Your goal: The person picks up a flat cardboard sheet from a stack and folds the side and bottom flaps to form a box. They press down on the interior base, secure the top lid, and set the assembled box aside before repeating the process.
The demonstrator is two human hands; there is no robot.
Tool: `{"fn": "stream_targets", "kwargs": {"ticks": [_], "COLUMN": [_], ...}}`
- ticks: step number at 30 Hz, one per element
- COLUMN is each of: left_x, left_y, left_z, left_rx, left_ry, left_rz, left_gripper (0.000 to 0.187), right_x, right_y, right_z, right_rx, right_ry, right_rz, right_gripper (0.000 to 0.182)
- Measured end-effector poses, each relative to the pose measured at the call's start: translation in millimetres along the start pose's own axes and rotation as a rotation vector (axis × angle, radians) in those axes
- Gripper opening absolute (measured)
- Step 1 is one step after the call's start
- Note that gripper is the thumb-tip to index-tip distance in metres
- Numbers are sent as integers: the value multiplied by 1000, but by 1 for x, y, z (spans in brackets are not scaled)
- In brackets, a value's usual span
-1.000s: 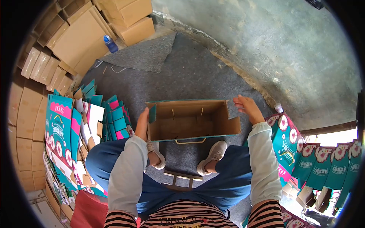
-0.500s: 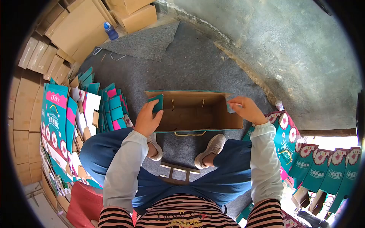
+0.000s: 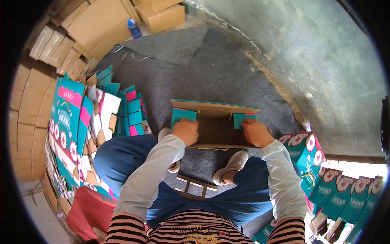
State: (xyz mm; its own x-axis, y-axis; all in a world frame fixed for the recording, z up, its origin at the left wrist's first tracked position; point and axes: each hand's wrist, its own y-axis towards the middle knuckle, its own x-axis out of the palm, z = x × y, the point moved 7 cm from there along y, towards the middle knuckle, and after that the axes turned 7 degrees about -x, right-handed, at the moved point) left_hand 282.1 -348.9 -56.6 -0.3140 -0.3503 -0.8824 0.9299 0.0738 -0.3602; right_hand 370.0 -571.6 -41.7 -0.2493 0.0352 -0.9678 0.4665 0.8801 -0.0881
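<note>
An open cardboard gift box [image 3: 219,142], teal outside and brown inside, stands on the floor between my feet. Its two teal end flaps are folded inward over the opening. My left hand [image 3: 186,131] has its fingers curled over the left flap [image 3: 183,114]. With bent fingers, my right hand [image 3: 256,132] grips the lower outer part of the right flap [image 3: 241,119]. Two short cord ends show on the far inner wall. A cord handle on the near side is partly visible.
Flattened teal and pink cartons [image 3: 67,126] are stacked at left, beside a red cloth [image 3: 91,213]. Finished teal boxes [image 3: 341,195] stand at right. A blue bottle [image 3: 134,29], brown cartons [image 3: 164,18] and a concrete wall [image 3: 292,53] lie beyond. A small wooden frame [image 3: 197,184] sits between my feet.
Both hands have moved inward and the end flaps are now folded over the opening. The right flap's teal face has come into view. The whole view has shifted slightly.
</note>
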Motion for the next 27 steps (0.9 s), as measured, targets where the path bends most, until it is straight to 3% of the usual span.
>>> {"fn": "stream_targets", "kwargs": {"ticks": [5, 11, 14, 17, 21, 27], "left_x": [-12, -35, -47, -51, -41, -13], "left_y": [-4, -25, -29, -29, -20, -14], "left_z": [-18, -42, -49, -45, -33, -39], "left_rx": [-26, -129, -121, -136, 51, 93], "left_ry": [-183, -106, 26, 316, 474, 731], "left_rz": [134, 193, 84, 151, 255, 172], "left_gripper": [25, 17, 14, 18, 22, 38], "right_x": [-29, -39, -66, -86, -61, -56], "right_y": [-2, -6, -12, -14, -13, -10], "right_z": [-12, -6, -11, -21, -2, -1], "right_rx": [-44, 103, 188, 236, 246, 176], "right_ry": [17, -9, 17, -81, -126, -114], "right_rz": [277, 379, 627, 804, 670, 377], "right_gripper": [12, 17, 18, 21, 22, 22]}}
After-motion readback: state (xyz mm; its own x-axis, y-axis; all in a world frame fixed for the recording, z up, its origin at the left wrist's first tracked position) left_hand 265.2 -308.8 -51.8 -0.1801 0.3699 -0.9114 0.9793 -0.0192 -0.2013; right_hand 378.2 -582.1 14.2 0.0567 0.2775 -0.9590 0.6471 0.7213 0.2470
